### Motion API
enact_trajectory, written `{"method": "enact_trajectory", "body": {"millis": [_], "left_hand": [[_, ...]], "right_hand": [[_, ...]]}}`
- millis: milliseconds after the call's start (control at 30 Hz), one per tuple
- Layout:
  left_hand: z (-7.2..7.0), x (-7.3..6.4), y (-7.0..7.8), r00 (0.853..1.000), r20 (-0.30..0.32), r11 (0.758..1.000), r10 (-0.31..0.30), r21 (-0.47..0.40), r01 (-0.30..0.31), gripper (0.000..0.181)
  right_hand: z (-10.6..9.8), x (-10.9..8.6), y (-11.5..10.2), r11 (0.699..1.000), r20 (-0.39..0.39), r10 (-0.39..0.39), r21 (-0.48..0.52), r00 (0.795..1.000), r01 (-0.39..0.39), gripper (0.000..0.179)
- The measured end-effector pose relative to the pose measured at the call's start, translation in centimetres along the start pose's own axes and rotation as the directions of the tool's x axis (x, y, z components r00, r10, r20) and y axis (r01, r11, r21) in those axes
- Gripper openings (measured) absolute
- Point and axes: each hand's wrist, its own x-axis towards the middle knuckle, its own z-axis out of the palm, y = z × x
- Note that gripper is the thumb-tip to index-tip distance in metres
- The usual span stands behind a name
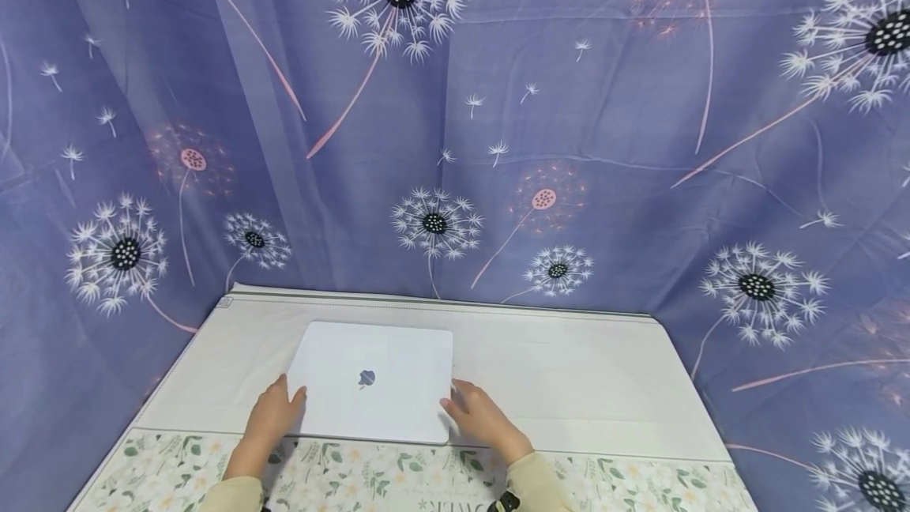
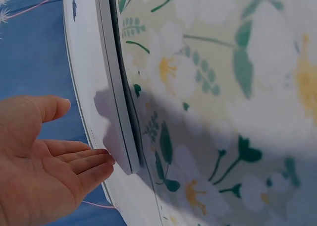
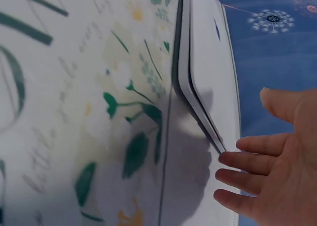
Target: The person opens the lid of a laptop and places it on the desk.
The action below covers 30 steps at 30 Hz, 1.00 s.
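A closed silver laptop (image 1: 398, 362) with a dark apple logo on its lid lies flat on the table. My left hand (image 1: 273, 409) is at its left edge, fingers extended and thumb raised over the lid's side. In the left wrist view the fingertips (image 2: 106, 159) come right up to the laptop's side near a front corner. On the opposite side, my right hand (image 1: 483, 415) has its fingers spread beside the right edge. Its fingertips (image 3: 225, 159) meet the laptop's side in the right wrist view, the thumb standing apart from the fingers.
A white table covering (image 1: 569, 385) lies under the laptop, with a floral cloth strip (image 1: 398, 472) with lettering along the front. Blue dandelion-print curtains (image 1: 498, 125) hang behind and on both sides. Beige sleeves (image 1: 536, 484) cover the wrists.
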Motion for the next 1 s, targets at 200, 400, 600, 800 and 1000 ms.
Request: {"method": "enact_trajectory", "body": {"millis": [200,400,600,800,1000], "left_hand": [[0.20,-0.08,-0.33,1.000,-0.001,1.000,-0.007,-0.002,0.007,0.060],[0.37,-0.16,-0.32,1.000,-0.017,1.000,-0.005,-0.003,0.005,0.058],[0.39,-0.41,0.13,1.000,-0.023,0.999,0.001,-0.042,-0.002,0.060],[0.42,-0.50,0.27,1.000,-0.020,0.998,0.008,-0.065,-0.009,0.062],[0.78,-0.47,0.54,1.000,-0.006,0.996,-0.006,-0.086,0.006,0.063]], "right_hand": [[0.76,-0.19,-0.18,0.999,0.034,0.040,0.014,0.999,-0.041,0.059],[1.06,-0.31,-0.32,0.999,0.036,0.047,0.014,0.998,-0.047,0.059],[1.11,-0.41,-0.26,0.998,0.036,0.042,0.037,0.998,-0.043,0.060],[0.98,-0.52,-0.24,0.998,0.036,0.034,0.045,0.999,-0.035,0.061],[0.72,-0.63,-0.17,0.998,0.029,0.054,0.026,0.998,-0.055,0.061]]}}
